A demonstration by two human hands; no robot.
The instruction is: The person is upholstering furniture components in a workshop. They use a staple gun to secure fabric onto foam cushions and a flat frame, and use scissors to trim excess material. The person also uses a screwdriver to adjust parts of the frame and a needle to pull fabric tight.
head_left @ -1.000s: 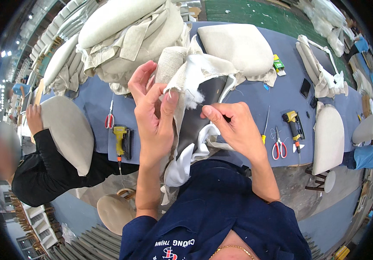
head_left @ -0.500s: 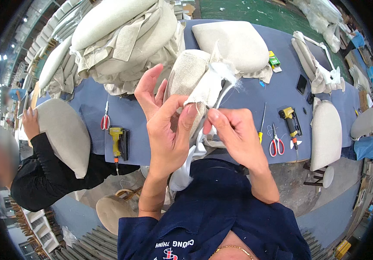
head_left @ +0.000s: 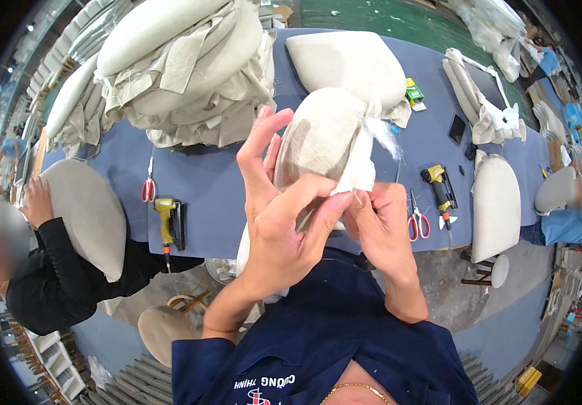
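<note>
Beige fabric covers the cushion (head_left: 321,131), head view, located just beyond the hands; its long axis appears to run away from the body, near end hidden; left hand (head_left: 287,219) nearer, thumb and forefinger pinching the pale flap (head_left: 360,165); right hand (head_left: 382,223) has fingers drawn together at the flap's edge, what they grip hidden; bare tabletop (head_left: 213,175) extends leftward; red-handled scissors (head_left: 418,226) sit close at right; second cushion (head_left: 348,64) limits room beyond.

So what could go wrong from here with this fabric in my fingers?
The left grip pinches the cream fabric flap only near its edge, so it might slip. White stuffing poking out beside it could snag or shed. The red-handled scissors near the right grip might get knocked by a sideways move.
</note>
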